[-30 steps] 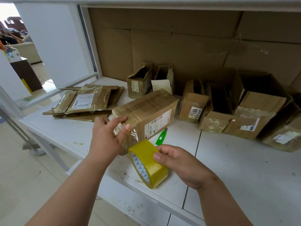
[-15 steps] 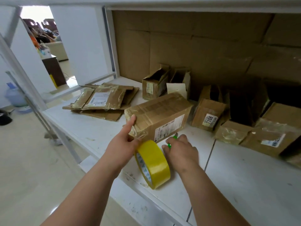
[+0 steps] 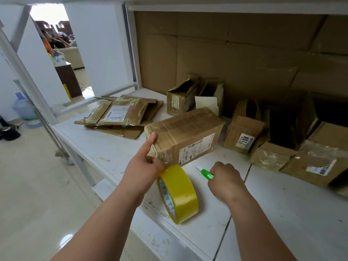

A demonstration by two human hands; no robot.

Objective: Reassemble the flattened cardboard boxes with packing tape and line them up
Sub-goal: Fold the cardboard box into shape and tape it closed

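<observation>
A closed cardboard box (image 3: 185, 135) with a white label lies on the white shelf (image 3: 282, 204). My left hand (image 3: 146, 164) holds its near left end, thumb up along the corner, fingers behind it. A roll of yellow packing tape (image 3: 178, 194) stands on edge just below that hand, near the shelf's front edge. My right hand (image 3: 225, 178) grips a green box cutter (image 3: 206, 173) with its white blade end pointing left toward the box. A stack of flattened boxes (image 3: 122, 115) lies at the shelf's left end.
Several opened, assembled boxes (image 3: 243, 133) stand along the cardboard back wall, from the middle to the right. An upper shelf edge (image 3: 226, 4) runs overhead. A water jug (image 3: 24, 110) stands on the floor at the left, and a person sits in the far room.
My right hand let go of the tape roll, reached to the green cutter and now grips it, lifted off the shelf. The tape roll stands alone. My left hand stays on the box end.
</observation>
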